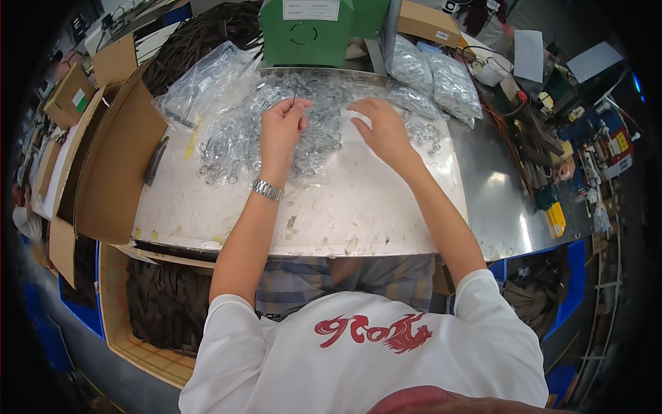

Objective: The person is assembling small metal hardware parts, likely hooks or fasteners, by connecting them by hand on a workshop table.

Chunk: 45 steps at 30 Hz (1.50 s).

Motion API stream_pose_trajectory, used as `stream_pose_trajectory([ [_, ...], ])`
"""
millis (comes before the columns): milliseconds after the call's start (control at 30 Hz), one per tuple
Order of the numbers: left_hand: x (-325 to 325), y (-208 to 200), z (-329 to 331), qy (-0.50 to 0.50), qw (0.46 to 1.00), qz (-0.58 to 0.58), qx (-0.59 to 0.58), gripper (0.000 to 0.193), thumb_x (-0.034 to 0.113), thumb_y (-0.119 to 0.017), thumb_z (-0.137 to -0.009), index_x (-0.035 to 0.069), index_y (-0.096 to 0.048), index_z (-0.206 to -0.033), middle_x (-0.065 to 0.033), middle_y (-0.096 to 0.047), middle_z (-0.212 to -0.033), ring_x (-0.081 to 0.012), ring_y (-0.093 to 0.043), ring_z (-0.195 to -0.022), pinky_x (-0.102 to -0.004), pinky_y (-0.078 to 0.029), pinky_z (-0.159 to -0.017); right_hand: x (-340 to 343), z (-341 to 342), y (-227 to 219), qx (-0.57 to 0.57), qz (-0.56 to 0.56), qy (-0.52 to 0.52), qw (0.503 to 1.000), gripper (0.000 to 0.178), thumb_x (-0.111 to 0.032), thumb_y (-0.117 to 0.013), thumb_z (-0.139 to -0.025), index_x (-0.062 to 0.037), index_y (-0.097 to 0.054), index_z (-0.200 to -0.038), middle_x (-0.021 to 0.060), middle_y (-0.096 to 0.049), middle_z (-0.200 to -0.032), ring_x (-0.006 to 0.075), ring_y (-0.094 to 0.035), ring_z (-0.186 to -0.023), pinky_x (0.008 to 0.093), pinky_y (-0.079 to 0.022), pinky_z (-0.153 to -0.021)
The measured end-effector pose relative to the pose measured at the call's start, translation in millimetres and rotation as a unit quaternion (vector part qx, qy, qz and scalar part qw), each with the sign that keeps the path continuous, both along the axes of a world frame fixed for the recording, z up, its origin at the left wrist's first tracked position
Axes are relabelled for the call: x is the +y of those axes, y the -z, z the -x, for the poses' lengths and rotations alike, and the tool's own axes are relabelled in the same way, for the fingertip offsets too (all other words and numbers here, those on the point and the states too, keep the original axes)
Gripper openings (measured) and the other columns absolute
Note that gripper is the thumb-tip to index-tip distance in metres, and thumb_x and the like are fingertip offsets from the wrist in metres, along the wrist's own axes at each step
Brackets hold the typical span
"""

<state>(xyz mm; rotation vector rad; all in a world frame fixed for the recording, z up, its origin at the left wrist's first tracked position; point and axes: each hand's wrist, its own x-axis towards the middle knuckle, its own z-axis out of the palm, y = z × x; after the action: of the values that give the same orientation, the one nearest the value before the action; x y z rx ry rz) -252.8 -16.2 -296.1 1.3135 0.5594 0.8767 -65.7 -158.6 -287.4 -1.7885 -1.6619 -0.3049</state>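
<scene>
My left hand [281, 127], with a metal-band watch [267, 190] at the wrist, is over the pile with its fingers pinched together. A thin dark bit shows at the fingertips, too small to name. To its right my right hand [383, 131] is open, thumb and forefinger apart, beside a pale whitish patch [350, 130] that may be paper or bare tabletop. Under and around both hands spreads a heap of small shiny metal pieces [227, 148], some with ring-like ends, mixed with clear plastic.
A green machine [307, 41] stands at the back of the white worktable [331, 221]. Filled clear bags [452, 86] lie back right, near a cardboard box [429, 24]. An open carton [117, 159] stands at left; dark strips [169, 303] fill a bin below the table.
</scene>
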Motion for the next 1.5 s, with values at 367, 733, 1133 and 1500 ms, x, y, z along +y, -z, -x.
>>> stream_pose_trajectory([
  [367,10,2,-8,0.02,1.0,-0.01,-0.009,0.021,0.014,-0.061,-0.103,0.0,-0.076,-0.106,0.0035,-0.06,-0.068,-0.0018,-0.043,-0.054,-0.0202,-0.03,-0.047,86,-1,9,-0.091,0.167,-0.071,0.979,0.02,-0.016,-0.074,-0.083,-0.0033,-0.07,-0.099,0.0193,-0.072,-0.098,0.0416,-0.07,-0.092,0.0511,-0.057,-0.08],
  [733,-22,2,-14,0.183,0.98,0.023,0.072,0.028,0.024,-0.066,-0.105,-0.001,-0.071,-0.117,-0.0008,-0.07,-0.088,-0.0012,-0.041,-0.053,-0.0194,-0.029,-0.045,-18,-19,-1,0.546,0.061,-0.16,0.82,0.017,-0.019,-0.07,-0.101,-0.0032,-0.068,-0.107,0.0053,-0.074,-0.092,0.013,-0.071,-0.079,0.0259,-0.056,-0.071],
  [1133,-28,18,-28,0.14,0.957,-0.177,0.185,0.021,0.015,-0.067,-0.1,0.0,-0.075,-0.089,-0.0027,-0.074,-0.075,-0.0021,-0.049,-0.055,-0.0224,-0.036,-0.05,-31,-25,56,0.663,0.069,-0.108,0.738,0.025,-0.023,-0.066,-0.105,0.001,-0.068,-0.113,0.0104,-0.076,-0.097,0.0139,-0.073,-0.076,0.0261,-0.06,-0.068],
  [1500,-38,17,-27,0.186,0.966,-0.011,0.18,0.02,0.02,-0.068,-0.103,0.0,-0.072,-0.105,-0.0041,-0.075,-0.085,-0.0011,-0.042,-0.05,-0.0201,-0.029,-0.043,-36,-17,46,0.62,0.041,-0.106,0.776,0.019,-0.015,-0.069,-0.102,0.0029,-0.069,-0.108,0.0107,-0.075,-0.091,0.0161,-0.074,-0.071,0.027,-0.06,-0.065],
])
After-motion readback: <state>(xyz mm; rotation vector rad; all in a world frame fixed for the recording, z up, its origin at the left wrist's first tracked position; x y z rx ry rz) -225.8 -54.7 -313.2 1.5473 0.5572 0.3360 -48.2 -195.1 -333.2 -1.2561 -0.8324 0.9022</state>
